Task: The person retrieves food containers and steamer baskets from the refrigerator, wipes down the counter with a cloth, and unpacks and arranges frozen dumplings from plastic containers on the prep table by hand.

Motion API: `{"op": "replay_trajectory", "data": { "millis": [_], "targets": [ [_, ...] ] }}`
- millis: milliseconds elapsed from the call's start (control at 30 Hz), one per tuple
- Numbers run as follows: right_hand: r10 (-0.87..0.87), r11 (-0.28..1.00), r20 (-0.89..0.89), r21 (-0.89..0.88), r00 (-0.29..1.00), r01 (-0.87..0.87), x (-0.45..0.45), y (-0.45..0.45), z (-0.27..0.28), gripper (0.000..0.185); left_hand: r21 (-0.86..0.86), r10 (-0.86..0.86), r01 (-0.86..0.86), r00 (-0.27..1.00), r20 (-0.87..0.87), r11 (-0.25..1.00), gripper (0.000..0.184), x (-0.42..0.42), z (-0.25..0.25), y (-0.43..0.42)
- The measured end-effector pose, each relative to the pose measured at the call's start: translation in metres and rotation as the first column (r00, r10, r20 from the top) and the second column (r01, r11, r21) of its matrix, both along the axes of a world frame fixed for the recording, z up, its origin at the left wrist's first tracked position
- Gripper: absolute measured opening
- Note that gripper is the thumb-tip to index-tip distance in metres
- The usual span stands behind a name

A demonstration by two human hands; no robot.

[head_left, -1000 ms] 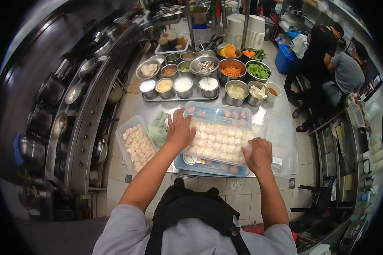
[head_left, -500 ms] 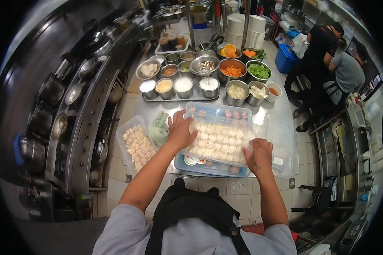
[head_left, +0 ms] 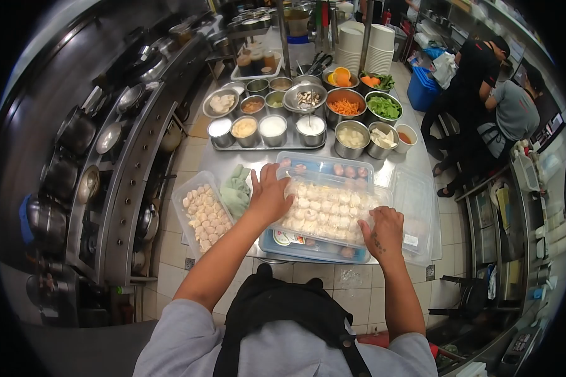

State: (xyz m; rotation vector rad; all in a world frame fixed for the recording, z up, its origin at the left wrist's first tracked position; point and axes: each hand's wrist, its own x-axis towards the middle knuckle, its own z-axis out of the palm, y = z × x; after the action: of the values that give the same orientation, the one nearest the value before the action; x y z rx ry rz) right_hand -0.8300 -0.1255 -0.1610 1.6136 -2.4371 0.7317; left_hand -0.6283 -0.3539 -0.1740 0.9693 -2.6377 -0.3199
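Note:
My left hand (head_left: 271,194) grips the left end of a clear plastic container (head_left: 328,237), fingers curled over its rim. At the opposite end, my right hand (head_left: 384,229) holds the same container, its thumb against the side. Pale round pieces, perhaps dumplings (head_left: 327,207), fill it in rows. Underneath is a blue-tinted container (head_left: 317,161) with darker reddish round pieces showing at its far edge. Left of my left hand lies a crumpled green cloth (head_left: 236,193). Beside that, another clear container (head_left: 181,195) contains pale beige balls (head_left: 202,207). A clear plastic lid (head_left: 415,201) lies right of my right hand.
Metal pots with shredded carrot (head_left: 344,105), leafy greens (head_left: 383,107) and white contents (head_left: 272,125) stand across the steel table (head_left: 217,162). Stacked white tubs (head_left: 381,47) are behind. A stove counter (head_left: 116,182) runs along the left. Two people (head_left: 484,94) stand at right.

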Motion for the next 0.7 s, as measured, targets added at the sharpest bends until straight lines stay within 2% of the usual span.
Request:
{"op": "replay_trajectory", "data": {
  "millis": [67, 200, 267, 367, 700],
  "targets": [
    [-0.002, 1.000, 0.002, -0.002, 1.000, 0.002, 0.000, 0.001, -0.001, 0.031, -0.188, -0.002, -0.012, 0.997, -0.075, 0.982, 0.039, 0.001, -0.004, 0.000],
    [0.009, 1.000, -0.050, -0.020, 0.999, -0.011, 0.000, 0.001, -0.004, 0.034, -0.189, -0.005, -0.025, 0.988, -0.155, 0.982, 0.032, -0.001, -0.003, -0.005],
    [0.017, 1.000, -0.071, -0.010, 0.997, -0.018, -0.001, 0.001, -0.004, 0.035, -0.223, 0.060, -0.102, 0.981, -0.186, 0.970, 0.030, -0.006, -0.006, -0.014],
    [0.020, 0.999, -0.074, 0.027, 0.997, -0.018, 0.000, 0.000, -0.003, 0.038, -0.169, 0.148, -0.184, 0.967, -0.206, 0.968, 0.029, -0.012, -0.004, -0.023],
    [0.034, 0.999, -0.056, 0.029, 0.998, -0.033, -0.002, 0.003, -0.005, 0.037, -0.277, 0.110, -0.136, 0.988, -0.107, 0.951, 0.026, -0.016, -0.003, -0.022]
  ]
}}
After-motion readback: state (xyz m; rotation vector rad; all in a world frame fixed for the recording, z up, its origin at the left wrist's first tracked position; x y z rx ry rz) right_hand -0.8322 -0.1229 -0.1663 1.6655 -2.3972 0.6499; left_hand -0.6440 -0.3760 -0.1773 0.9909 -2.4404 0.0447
